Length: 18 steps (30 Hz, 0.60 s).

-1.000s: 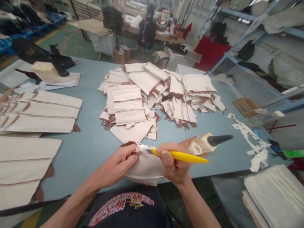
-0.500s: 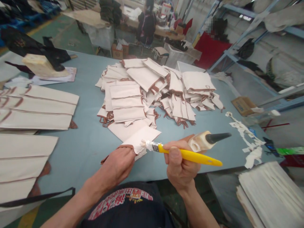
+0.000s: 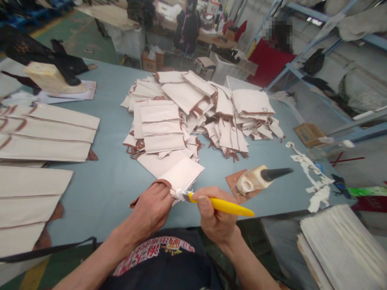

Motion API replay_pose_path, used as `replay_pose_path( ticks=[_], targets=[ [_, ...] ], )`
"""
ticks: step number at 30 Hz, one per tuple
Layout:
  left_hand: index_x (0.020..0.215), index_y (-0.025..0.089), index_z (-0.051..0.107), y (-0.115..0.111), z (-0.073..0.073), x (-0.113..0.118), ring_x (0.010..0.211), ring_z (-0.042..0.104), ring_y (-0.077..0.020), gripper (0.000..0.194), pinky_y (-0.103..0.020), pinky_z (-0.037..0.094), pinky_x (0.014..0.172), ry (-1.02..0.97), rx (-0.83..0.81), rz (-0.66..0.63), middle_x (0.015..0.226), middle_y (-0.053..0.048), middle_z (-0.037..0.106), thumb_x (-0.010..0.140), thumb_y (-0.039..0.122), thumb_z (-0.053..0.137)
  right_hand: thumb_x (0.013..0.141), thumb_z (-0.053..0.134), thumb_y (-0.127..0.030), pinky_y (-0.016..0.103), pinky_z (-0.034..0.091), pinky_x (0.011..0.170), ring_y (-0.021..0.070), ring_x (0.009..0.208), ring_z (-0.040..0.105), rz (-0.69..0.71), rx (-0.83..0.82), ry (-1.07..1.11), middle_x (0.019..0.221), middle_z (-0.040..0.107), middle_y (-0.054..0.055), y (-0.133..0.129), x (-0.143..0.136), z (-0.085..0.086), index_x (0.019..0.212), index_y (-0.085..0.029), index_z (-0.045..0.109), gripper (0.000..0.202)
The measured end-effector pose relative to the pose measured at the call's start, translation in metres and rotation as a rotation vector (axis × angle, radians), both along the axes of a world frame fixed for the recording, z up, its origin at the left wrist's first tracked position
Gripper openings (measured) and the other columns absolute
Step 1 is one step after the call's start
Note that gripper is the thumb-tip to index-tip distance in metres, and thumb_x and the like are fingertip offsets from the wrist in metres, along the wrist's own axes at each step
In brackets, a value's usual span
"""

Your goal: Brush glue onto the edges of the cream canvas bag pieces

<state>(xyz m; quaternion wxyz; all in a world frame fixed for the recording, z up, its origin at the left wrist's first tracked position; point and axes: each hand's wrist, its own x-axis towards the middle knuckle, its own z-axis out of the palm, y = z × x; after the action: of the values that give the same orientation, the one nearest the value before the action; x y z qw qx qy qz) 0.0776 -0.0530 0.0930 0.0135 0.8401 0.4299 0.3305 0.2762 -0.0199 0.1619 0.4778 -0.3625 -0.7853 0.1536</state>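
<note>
My left hand [image 3: 153,204] is closed on the near edge of a cream fabric piece [image 3: 184,172] with brown trim. In my right hand [image 3: 218,213] is a paintbrush [image 3: 231,206] with a yellow handle, gripped between thumb and fingers. Its white-coated bristles touch the fabric's edge close to my left fingertips. Right of that hand, a whitish bottle [image 3: 250,182] with a dark nozzle-like end lies on a brown square. Just beyond the held piece rises a heap of similar cream fabric pieces [image 3: 163,128] with brown edging and ties.
Stacked cream panels [image 3: 51,135] lie along the table's left side, below a block-like object with a black handle [image 3: 51,78]. White scraps [image 3: 317,183] and a small cardboard box [image 3: 310,135] are at the right. A fabric stack [image 3: 344,245] stands lower right. A person [image 3: 188,30] is in the background.
My right hand has moved left and slightly down with the paintbrush, bringing the bristles along the fabric's edge nearer my left fingers. The bottle's brown square now shows more fully.
</note>
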Motion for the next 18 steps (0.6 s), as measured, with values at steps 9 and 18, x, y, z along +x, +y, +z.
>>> replay_pose_path(
  ticks=[9,18],
  targets=[
    [0.091,0.018,0.065,-0.004,0.000,0.004,0.088,0.068,-0.0274,0.030,-0.041,0.056,0.084,-0.031,-0.019,0.009,0.085,-0.011,0.073,0.093,-0.001,0.043,0.105,0.051,-0.027,0.023,0.048,0.047,0.0113,0.045,0.060,-0.034,-0.124,0.037,0.067,0.072,0.000,-0.008,0.005,-0.006,0.083,-0.021,0.069,0.029],
    [0.086,0.019,0.066,-0.008,0.002,0.007,0.101,0.068,-0.0274,0.033,-0.040,0.057,0.092,-0.044,0.011,0.040,0.081,-0.010,0.071,0.094,-0.003,0.042,0.109,0.047,-0.043,0.024,0.044,0.047,0.0117,0.046,0.052,-0.173,-0.379,0.158,0.056,0.057,-0.002,0.012,0.022,-0.027,0.080,-0.018,0.070,0.044]
  ],
)
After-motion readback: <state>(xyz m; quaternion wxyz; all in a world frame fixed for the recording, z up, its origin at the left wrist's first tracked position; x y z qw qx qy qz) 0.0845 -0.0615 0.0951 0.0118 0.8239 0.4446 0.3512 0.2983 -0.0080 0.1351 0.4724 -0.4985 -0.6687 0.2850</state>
